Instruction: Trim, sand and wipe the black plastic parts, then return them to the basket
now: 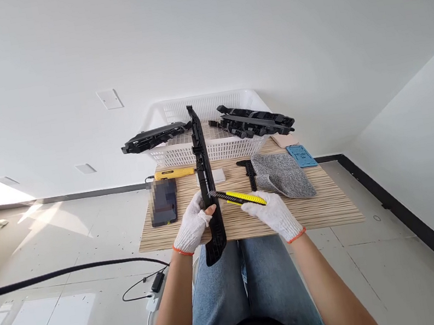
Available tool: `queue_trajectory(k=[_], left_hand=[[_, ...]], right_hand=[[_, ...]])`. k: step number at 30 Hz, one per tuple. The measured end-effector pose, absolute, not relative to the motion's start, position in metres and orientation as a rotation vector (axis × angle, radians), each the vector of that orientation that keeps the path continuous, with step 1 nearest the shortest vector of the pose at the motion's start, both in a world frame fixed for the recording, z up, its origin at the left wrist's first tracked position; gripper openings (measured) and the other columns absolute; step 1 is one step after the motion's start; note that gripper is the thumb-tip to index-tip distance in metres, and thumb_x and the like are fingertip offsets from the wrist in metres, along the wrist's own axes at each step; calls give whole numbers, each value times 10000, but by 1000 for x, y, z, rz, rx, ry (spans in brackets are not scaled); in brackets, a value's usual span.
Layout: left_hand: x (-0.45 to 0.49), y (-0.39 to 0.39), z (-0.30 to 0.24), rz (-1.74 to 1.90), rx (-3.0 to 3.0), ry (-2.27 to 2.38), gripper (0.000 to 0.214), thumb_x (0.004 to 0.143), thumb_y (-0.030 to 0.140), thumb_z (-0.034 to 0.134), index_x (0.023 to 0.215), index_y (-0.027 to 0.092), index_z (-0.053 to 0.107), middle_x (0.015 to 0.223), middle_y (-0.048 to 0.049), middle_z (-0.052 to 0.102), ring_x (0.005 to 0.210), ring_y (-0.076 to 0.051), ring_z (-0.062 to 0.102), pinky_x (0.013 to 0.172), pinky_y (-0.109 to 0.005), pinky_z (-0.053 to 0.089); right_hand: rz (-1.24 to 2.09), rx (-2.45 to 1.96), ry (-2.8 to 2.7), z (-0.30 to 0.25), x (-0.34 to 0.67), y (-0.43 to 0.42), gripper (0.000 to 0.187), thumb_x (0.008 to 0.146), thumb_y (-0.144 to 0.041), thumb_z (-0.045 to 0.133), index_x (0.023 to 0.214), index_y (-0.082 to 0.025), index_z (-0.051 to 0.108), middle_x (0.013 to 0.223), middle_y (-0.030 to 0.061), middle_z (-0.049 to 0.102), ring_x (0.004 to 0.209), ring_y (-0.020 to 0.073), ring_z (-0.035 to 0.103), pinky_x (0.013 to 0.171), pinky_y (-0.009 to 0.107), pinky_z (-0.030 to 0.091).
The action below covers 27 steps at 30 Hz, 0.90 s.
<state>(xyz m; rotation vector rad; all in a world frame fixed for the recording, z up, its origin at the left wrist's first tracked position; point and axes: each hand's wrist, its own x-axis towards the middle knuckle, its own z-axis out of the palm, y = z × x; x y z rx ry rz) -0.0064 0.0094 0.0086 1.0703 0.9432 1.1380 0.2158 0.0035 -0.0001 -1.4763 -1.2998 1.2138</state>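
Upright in front of me stands a long black plastic trim piece (202, 170), ribbed and clipped along its length. My left hand (192, 223), in a white knit glove with an orange cuff, is closed around its lower part, thumb across the front. My right hand (272, 213), gloved alike, grips a yellow and black utility knife (245, 197). The knife's blade points left and meets the trim piece's right edge just above my left thumb; whether it cuts in cannot be seen. The trim piece's lower end hangs past the table's front edge.
Behind is a white plastic basket (215, 150) with black trim pieces (257, 119) laid over its right and left sides. On the wooden table (293, 219) lie a phone (164, 202), a yellow tool (175, 173), a black caliper (250, 173), a grey cloth (283, 173) and a blue card (301, 155).
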Motion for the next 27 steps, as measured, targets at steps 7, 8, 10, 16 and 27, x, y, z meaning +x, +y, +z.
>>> queue_trajectory(k=[7,8,10,16,27], left_hand=[[-4,4,15,1139,960,948,563,759,368,826,1249,217,591,1017,-30,663,865,-183,700,796,-302,558],[-4,4,14,1149,951,965,595,751,372,831,1269,221,580,1025,-30,663,853,-180,704,773,-293,560],[-3,4,13,1172,927,1000,620,733,383,843,1266,220,573,1039,-33,669,807,-165,704,726,-276,561],[-2,7,10,1240,786,970,481,786,534,772,1079,186,616,722,28,623,514,-73,548,498,-201,438],[-7,7,9,1270,722,961,475,687,362,857,1087,202,656,1008,-44,733,808,-156,706,732,-256,578]], right_hand=[[1154,-1489,-1218,-5,218,4,426,706,-535,777,927,-171,753,653,8,660,586,147,540,531,264,395],[1153,-1482,-1228,-6,218,3,420,704,-531,780,917,-171,751,648,7,656,581,143,533,523,261,384],[1154,-1476,-1247,-6,218,3,406,700,-525,783,892,-170,744,637,5,648,565,136,516,507,256,364],[1228,-1450,-1165,-3,217,2,399,700,-500,767,911,-164,728,590,-17,600,464,95,399,435,249,293],[1266,-1430,-1129,0,216,2,407,675,-485,774,909,-158,716,567,-29,570,456,84,368,414,236,264]])
